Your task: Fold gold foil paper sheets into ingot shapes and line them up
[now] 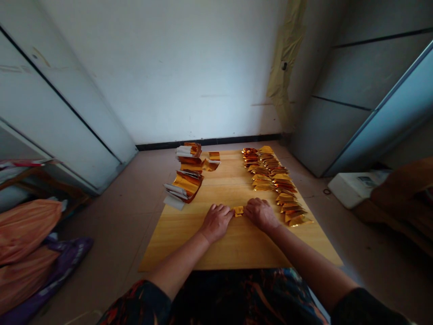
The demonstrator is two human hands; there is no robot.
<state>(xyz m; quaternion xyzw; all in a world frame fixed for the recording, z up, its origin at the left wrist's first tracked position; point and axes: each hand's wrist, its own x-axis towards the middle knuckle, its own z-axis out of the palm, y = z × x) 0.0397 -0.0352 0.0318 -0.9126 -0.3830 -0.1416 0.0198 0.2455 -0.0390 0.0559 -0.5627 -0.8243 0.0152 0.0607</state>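
The left hand [216,222] and the right hand [260,215] lie palm down and half-closed on a pale wooden bench [237,246]. Their fingertips meet from either side on a small folded piece of gold foil [238,211], though how firmly they pinch it cannot be told. The piece sits flat between the hands, partly hidden by the fingers, and the step in hand looks like folding or pressing it. Just right of the right hand, a long double row of folded gold-and-orange foil packets [275,178] runs away along the bench. Ahead of the left hand lie loose stacks of gold foil with white paper [187,180], and small gold foil pieces [211,161] sit just beside them. Beyond the bench rises a white plastered wall [152,67].
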